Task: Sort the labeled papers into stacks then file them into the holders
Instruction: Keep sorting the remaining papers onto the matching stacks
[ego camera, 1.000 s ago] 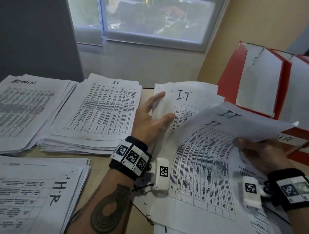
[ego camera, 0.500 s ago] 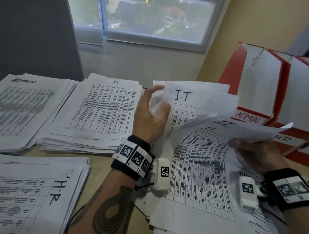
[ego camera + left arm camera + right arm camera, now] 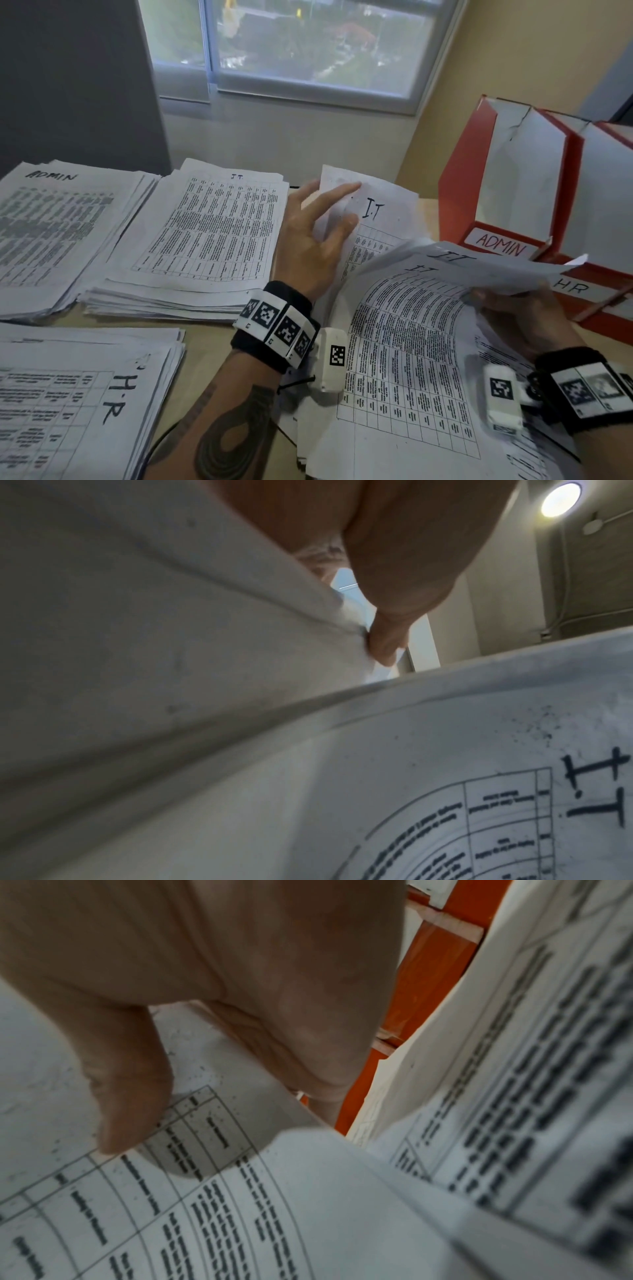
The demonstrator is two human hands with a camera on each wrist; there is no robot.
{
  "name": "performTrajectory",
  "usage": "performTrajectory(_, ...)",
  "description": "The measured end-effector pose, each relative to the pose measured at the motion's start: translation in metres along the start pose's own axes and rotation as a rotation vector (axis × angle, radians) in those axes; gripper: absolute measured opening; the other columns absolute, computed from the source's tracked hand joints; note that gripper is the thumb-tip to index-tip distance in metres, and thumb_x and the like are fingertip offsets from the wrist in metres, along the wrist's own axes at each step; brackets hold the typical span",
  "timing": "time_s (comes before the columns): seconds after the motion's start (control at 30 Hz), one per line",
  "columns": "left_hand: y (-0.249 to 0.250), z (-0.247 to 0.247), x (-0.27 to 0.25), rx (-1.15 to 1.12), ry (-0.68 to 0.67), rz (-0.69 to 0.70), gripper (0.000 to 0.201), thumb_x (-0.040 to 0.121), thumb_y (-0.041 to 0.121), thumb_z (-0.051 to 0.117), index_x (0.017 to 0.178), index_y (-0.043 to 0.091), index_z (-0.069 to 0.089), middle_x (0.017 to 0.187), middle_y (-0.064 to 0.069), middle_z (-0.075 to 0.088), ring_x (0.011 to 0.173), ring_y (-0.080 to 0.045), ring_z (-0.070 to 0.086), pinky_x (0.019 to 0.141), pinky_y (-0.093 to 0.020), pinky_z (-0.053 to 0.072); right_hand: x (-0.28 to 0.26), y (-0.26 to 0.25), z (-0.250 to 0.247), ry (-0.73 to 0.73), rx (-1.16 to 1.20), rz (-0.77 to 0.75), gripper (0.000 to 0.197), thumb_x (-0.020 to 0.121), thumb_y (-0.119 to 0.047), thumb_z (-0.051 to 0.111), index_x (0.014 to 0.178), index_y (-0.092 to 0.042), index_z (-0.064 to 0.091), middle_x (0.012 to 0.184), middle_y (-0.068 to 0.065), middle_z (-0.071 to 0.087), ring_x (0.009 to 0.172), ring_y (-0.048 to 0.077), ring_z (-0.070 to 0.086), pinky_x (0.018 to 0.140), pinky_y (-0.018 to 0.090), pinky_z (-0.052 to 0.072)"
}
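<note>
Desk [image 3: 205, 339], right hand [image 3: 513, 308] half hidden under papers [image 3: 411, 342]

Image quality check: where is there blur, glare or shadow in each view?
Head: fairly sharp, labels legible, right hand shadowed under lifted sheets. Left wrist: near paper blurred, ceiling lamp glares. Right wrist: right-side print out of focus, thumb shades the table grid.

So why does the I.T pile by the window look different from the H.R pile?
The I.T pile lies farther back, beside the ADMIN pile; the H.R pile is nearest, at the table's edge. The I.T label is small and upright at the top; the H.R label is big and sideways. Both are untouched stacks of printed tables.
</note>
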State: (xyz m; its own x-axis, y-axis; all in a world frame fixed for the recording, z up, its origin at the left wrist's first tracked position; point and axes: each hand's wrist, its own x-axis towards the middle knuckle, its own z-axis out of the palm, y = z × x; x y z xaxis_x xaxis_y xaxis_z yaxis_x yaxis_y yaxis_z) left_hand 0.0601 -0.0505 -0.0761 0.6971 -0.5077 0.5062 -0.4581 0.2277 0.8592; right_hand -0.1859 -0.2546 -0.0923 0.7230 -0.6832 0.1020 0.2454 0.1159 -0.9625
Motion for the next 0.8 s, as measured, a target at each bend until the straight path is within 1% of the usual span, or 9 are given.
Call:
performTrajectory(0.07, 0.000, 0.000, 0.001, -0.038, 0.000, 0.027, 0.031, 0.097, 0.018, 0.073, 0.113, 0.044, 0.075, 0.146, 0.002, 0.049, 0.128, -0.001, 0.053, 0.102, -0.026, 0.054, 0.000, 0.001, -0.001, 0.005, -0.006, -0.002, 0.121, 0.045, -0.009, 0.104, 0.144, 0.014, 0.037, 0.140, 0.037, 0.049, 0.139, 0.051, 0.046, 0.110, 0.054, 0.048)
performTrajectory(0.13, -0.002, 0.002, 0.002, -0.060, -0.027, -0.002, 0.024, 0.094, 0.017, 0.075, 0.105, 0.038, 0.080, 0.144, 0.003, 0.052, 0.123, -0.002, 0.058, 0.095, -0.034, 0.060, -0.001, 0.001, -0.001, 0.011, -0.006, -0.004, 0.122, 0.044, -0.010, 0.104, 0.144, 0.015, 0.037, 0.142, 0.040, 0.047, 0.139, 0.050, 0.047, 0.111, 0.055, 0.047)
performTrajectory(0.23, -0.009, 0.001, 0.003, 0.046, -0.048, -0.028, 0.036, 0.086, 0.030, 0.078, 0.121, 0.038, 0.075, 0.142, 0.004, 0.052, 0.126, -0.007, 0.057, 0.096, -0.038, 0.059, -0.001, 0.001, 0.001, 0.002, 0.000, -0.008, 0.121, 0.043, -0.011, 0.105, 0.141, 0.015, 0.040, 0.135, 0.031, 0.052, 0.137, 0.047, 0.050, 0.110, 0.054, 0.048)
performTrajectory(0.33, -0.010, -0.001, 0.004, 0.091, -0.074, -0.059, 0.042, 0.086, 0.023, 0.081, 0.125, 0.037, 0.073, 0.143, 0.005, 0.050, 0.128, -0.004, 0.053, 0.100, -0.034, 0.055, -0.003, 0.000, 0.002, 0.006, -0.004, -0.006, 0.120, 0.042, -0.012, 0.105, 0.140, 0.015, 0.041, 0.133, 0.029, 0.054, 0.132, 0.045, 0.054, 0.105, 0.047, 0.055)
performTrajectory(0.53, -0.001, -0.001, 0.004, 0.085, -0.014, -0.047, 0.029, 0.086, 0.020, 0.084, 0.088, 0.048, 0.076, 0.140, 0.008, 0.051, 0.124, -0.005, 0.055, 0.102, -0.029, 0.053, -0.002, 0.002, -0.002, -0.041, -0.012, -0.029, 0.119, 0.046, -0.012, 0.104, 0.142, 0.015, 0.039, 0.135, 0.030, 0.053, 0.129, 0.042, 0.057, 0.104, 0.046, 0.056)
performTrajectory(0.6, -0.001, -0.001, 0.004, 0.150, 0.009, -0.067, 0.030, 0.086, 0.019, 0.084, 0.081, 0.046, 0.073, 0.141, 0.010, 0.044, 0.125, -0.008, 0.048, 0.110, -0.034, 0.046, -0.003, 0.003, -0.001, -0.050, -0.023, -0.016, 0.108, 0.047, -0.010, 0.103, 0.135, 0.016, 0.046, 0.127, 0.029, 0.057, 0.123, 0.040, 0.061, 0.102, 0.044, 0.057)
performTrajectory(0.7, 0.001, -0.001, 0.002, 0.323, 0.093, -0.026, 0.026, 0.086, 0.024, 0.082, 0.078, 0.045, 0.070, 0.141, 0.016, 0.037, 0.128, -0.016, 0.042, 0.109, -0.046, 0.039, -0.004, 0.003, -0.003, -0.017, -0.074, 0.009, 0.049, 0.050, -0.002, 0.093, 0.090, 0.005, 0.066, 0.091, 0.017, 0.070, 0.092, 0.028, 0.069, 0.082, 0.031, 0.061)
performTrajectory(0.73, 0.003, 0.000, 0.002, 0.351, 0.122, -0.010, 0.026, 0.087, 0.025, 0.081, 0.078, 0.045, 0.068, 0.138, 0.018, 0.037, 0.128, -0.017, 0.043, 0.107, -0.047, 0.038, -0.005, 0.003, -0.005, -0.032, -0.076, -0.004, 0.047, 0.052, -0.001, 0.092, 0.087, 0.008, 0.062, 0.088, 0.013, 0.072, 0.089, 0.025, 0.069, 0.080, 0.029, 0.059)
performTrajectory(0.8, 0.009, -0.001, 0.002, 0.198, 0.050, 0.010, 0.028, 0.094, 0.018, 0.074, 0.084, 0.042, 0.063, 0.128, 0.013, 0.049, 0.116, -0.015, 0.054, 0.100, -0.044, 0.045, -0.004, 0.001, -0.003, -0.045, -0.056, -0.023, 0.056, 0.059, 0.002, 0.088, 0.102, 0.017, 0.056, 0.101, 0.011, 0.074, 0.099, 0.024, 0.071, 0.085, 0.032, 0.058)
